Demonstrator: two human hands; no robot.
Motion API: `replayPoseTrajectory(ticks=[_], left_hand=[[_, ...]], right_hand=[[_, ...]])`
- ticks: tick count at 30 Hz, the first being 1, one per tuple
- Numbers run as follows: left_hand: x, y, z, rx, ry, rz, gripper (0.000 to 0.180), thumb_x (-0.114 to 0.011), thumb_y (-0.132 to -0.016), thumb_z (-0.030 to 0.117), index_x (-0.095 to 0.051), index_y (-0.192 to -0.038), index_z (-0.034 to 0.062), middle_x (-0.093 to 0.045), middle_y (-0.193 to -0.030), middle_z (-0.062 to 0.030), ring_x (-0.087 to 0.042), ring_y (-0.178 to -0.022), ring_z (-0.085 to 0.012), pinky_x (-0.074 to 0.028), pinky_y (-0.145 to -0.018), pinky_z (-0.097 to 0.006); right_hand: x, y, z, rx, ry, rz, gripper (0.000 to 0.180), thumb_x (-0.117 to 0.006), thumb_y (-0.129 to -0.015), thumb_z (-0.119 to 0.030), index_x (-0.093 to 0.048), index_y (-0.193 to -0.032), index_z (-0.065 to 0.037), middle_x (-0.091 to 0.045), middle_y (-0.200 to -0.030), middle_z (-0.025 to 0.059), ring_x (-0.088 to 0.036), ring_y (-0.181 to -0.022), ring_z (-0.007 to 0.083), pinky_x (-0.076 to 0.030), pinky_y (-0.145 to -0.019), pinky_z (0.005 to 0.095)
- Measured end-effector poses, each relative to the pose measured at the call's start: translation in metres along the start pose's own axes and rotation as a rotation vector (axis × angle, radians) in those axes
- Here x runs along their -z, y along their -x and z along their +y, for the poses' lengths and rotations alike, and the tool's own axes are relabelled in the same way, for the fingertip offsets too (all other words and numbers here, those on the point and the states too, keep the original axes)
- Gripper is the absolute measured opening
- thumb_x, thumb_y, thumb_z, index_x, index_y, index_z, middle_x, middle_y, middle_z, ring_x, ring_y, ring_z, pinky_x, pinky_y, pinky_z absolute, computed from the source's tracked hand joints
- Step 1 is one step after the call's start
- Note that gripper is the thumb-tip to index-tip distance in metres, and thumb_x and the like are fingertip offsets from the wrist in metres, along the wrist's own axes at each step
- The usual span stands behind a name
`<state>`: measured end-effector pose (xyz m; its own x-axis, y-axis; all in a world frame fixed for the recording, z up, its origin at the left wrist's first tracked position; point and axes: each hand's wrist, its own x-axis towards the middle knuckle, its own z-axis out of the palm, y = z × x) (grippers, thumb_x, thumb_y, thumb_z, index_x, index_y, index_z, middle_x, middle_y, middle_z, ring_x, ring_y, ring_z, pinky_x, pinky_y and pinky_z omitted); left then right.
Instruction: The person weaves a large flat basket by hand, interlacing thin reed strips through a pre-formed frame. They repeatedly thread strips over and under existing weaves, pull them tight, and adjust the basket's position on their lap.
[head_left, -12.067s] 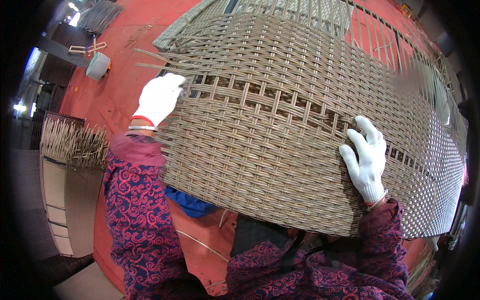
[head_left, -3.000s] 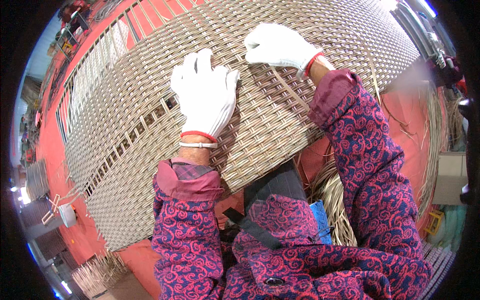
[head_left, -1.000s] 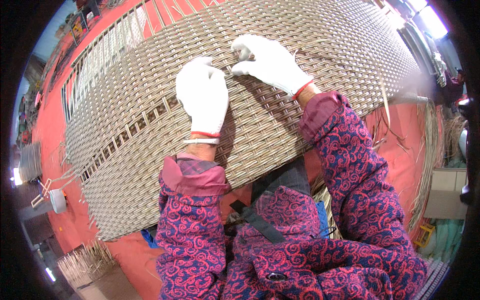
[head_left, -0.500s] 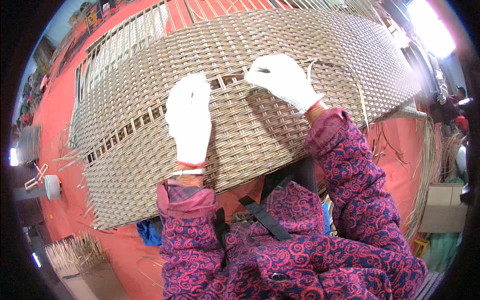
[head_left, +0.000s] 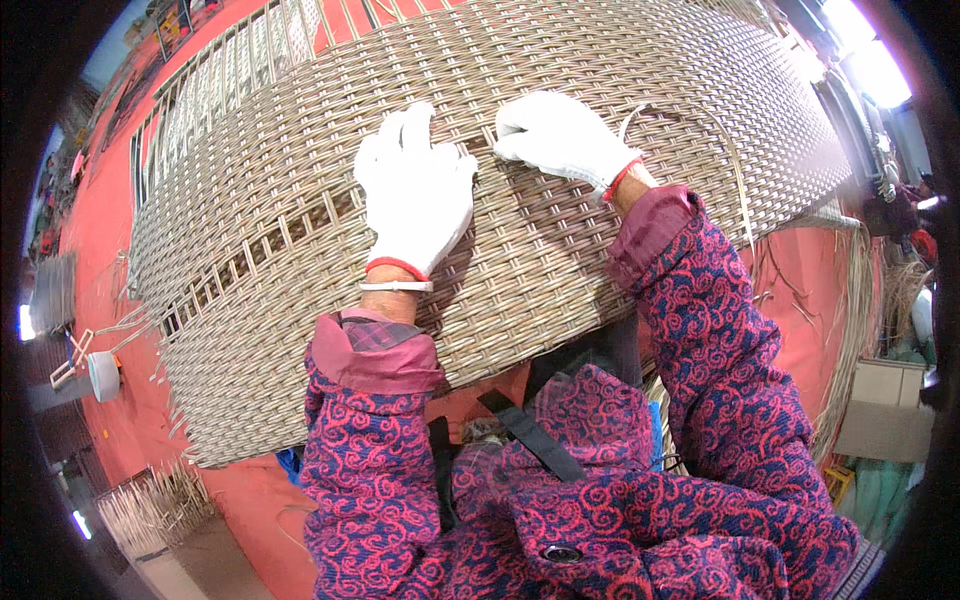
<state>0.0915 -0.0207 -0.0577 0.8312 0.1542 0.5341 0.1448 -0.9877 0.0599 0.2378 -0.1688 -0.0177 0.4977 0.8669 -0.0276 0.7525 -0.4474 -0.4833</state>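
Observation:
A large woven wicker basket of tan strips lies on its side in front of me, filling the upper view. My left hand, in a white glove, lies flat on the weave with fingers spread, just below an open lattice band. My right hand, also gloved in white, rests on the weave to the right and pinches a thin pale strip that loops up from the surface. Both sleeves are purple with a red swirl pattern.
The floor is red. Loose wicker strands trail at the right beside a cardboard box. A bundle of cut canes lies at lower left, near a small white object. Upright unwoven stakes stick out at the basket's far end.
Over the last second the basket has turned slightly and my hands have shifted on it. My right hand has moved right and now pinches a strip; my left stays flat.

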Motion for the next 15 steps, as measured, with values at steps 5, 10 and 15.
replayPoseTrajectory(ticks=[5, 10, 15], left_hand=[[-0.008, -0.001, -0.003, 0.123, 0.266, 0.134, 0.014, -0.07, -0.086, 0.023, -0.077, -0.091, 0.0126, -0.071, -0.114, -0.0089, -0.061, -0.113, -0.0304, -0.043, -0.101, -0.046], [0.003, 0.0, -0.007, 0.315, 0.398, 0.268, 0.015, -0.07, -0.084, 0.019, -0.076, -0.095, 0.0094, -0.073, -0.106, -0.0107, -0.065, -0.104, -0.03, -0.047, -0.097, -0.044], [0.047, 0.041, -0.02, 0.604, 0.674, 0.333, 0.022, -0.068, -0.091, 0.012, -0.073, -0.109, 0.0001, -0.072, -0.11, -0.0148, -0.068, -0.101, -0.0274, -0.052, -0.091, -0.035]], right_hand=[[-0.016, -0.005, -0.005, 0.066, 0.159, 0.109, 0.028, -0.065, -0.088, -0.04, -0.071, -0.098, -0.015, -0.071, -0.098, 0.0102, -0.067, -0.096, 0.034, -0.054, -0.082, 0.047], [-0.026, 0.008, -0.015, 0.046, -0.154, 0.362, 0.03, -0.071, -0.089, -0.029, -0.07, -0.115, -0.014, -0.072, -0.102, 0.0067, -0.068, -0.089, 0.0272, -0.055, -0.079, 0.0391], [-0.024, 0.004, -0.043, 0.17, -0.043, 0.441, 0.036, -0.068, -0.093, -0.026, -0.068, -0.127, -0.016, -0.069, -0.12, 0.0075, -0.069, -0.101, 0.0274, -0.056, -0.088, 0.0366]])
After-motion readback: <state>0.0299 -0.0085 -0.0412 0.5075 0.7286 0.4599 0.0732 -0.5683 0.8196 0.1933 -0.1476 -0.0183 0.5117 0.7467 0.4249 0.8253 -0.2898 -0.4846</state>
